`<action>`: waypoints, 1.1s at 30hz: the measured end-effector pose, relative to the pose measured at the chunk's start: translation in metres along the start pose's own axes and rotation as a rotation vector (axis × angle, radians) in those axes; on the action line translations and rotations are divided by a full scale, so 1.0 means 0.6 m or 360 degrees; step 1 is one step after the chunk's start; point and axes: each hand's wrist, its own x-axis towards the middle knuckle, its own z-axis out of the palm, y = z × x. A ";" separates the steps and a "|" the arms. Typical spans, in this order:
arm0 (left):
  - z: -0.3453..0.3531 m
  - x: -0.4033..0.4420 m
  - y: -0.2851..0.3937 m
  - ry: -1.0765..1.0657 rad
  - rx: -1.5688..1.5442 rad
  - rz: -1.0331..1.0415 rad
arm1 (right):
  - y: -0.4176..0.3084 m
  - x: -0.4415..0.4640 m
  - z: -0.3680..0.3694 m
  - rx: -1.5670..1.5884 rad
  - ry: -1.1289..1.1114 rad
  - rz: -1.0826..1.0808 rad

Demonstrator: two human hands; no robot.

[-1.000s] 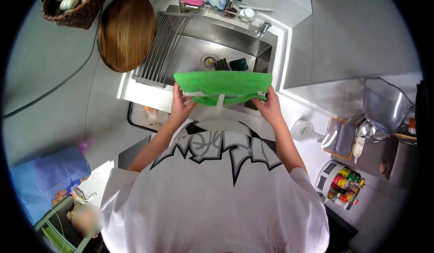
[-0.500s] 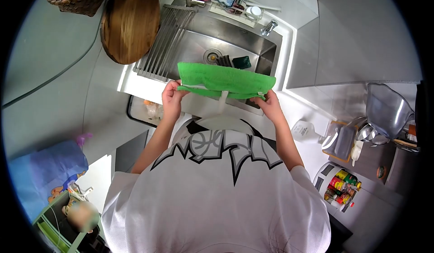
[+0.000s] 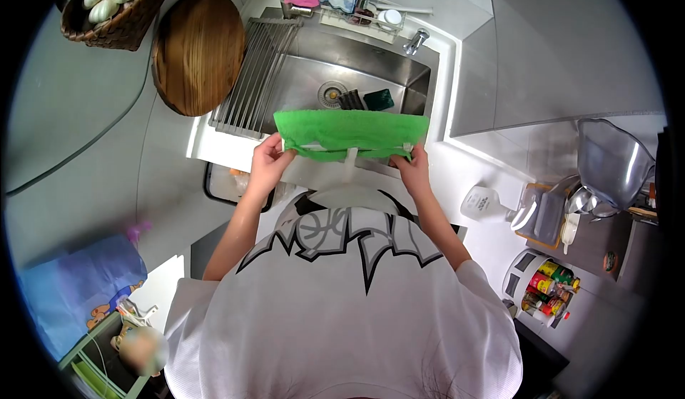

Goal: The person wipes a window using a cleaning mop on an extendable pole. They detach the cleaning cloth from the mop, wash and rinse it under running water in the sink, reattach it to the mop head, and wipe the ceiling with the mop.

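A green cloth (image 3: pixel 349 129) is stretched between my two hands at the near edge of the steel sink (image 3: pixel 307 78). My left hand (image 3: pixel 270 158) pinches its left end. The right end is gripped by my right hand (image 3: pixel 412 165), fingers closed on it. A pale strip (image 3: pixel 351 158) hangs at the cloth's middle. Beyond the cloth, a dark green pad (image 3: pixel 379 100) and a dark ribbed object (image 3: pixel 350 100) lie in the sink by the drain (image 3: pixel 332 95).
Left of the sink are a metal drying rack (image 3: pixel 255 78), a round wooden board (image 3: pixel 198 53) and a basket (image 3: pixel 118 31) of garlic. The faucet (image 3: pixel 416 41) stands behind. To the right are a white bottle (image 3: pixel 485 205), a grey pitcher (image 3: pixel 614 163) and a rack of bottles (image 3: pixel 546 292).
The camera view has shifted slightly back and forth. My hands still hold the cloth; its lower fold now sits closer to the upper part than a second ago.
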 end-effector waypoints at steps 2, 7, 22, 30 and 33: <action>0.001 -0.003 0.006 -0.0014 0.0035 0.0020 | 0.006 0.003 0.010 0.0016 0.0076 0.0058; 0.037 -0.016 0.059 0.0051 0.0436 0.0116 | 0.003 0.008 0.028 0.0213 0.0148 0.0214; 0.004 0.000 0.030 0.0002 -0.0522 -0.0557 | -0.014 0.005 0.008 0.0030 -0.0061 0.0280; 0.006 0.003 0.067 -0.0048 -0.0739 -0.0821 | -0.062 -0.004 0.000 -0.0075 -0.0279 -0.0104; -0.024 0.006 0.045 -0.0048 -0.0973 -0.0876 | -0.128 -0.015 0.012 -0.0592 0.0003 -0.0598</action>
